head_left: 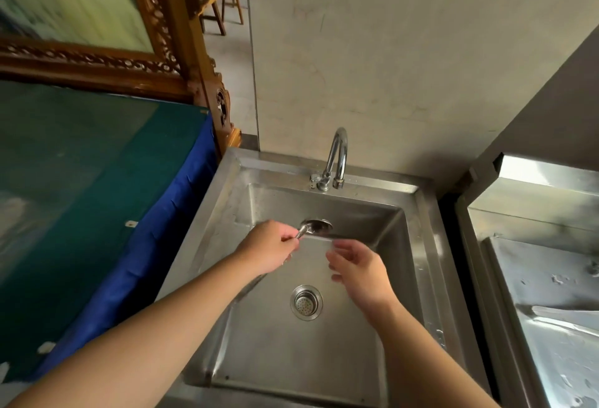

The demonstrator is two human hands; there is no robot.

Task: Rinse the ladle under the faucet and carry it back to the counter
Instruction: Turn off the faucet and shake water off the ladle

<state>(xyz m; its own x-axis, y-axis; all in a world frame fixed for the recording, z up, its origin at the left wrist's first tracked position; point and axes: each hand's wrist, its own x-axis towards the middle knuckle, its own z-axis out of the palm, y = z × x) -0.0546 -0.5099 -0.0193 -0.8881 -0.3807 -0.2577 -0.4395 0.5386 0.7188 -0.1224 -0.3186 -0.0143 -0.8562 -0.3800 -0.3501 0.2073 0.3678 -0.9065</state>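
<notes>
So from the head cam we're looking down into a steel sink (424, 245) with both our bare arms reaching in. Our left hand (269, 250) is closed around the handle of the ladle (316, 226), pinching it up near the bowl end, so most of the handle is hidden in the fist. The ladle's bowl sticks out to the right of the knuckles, held in the air over the back part of the basin, below and in front of the faucet (337, 156). We can't make out any water coming from the spout.

Our right hand (359, 268) is empty, fingers loosely curled and a bit blurry, hovering over the basin just right of the ladle and not touching it. The drain (306, 302) sits in the basin floor below and between the two hands.

Left of the sink there's a table with a green top (81, 164) and blue cloth (155, 245) hanging down its side. On the right there's another steel counter (551, 278).
</notes>
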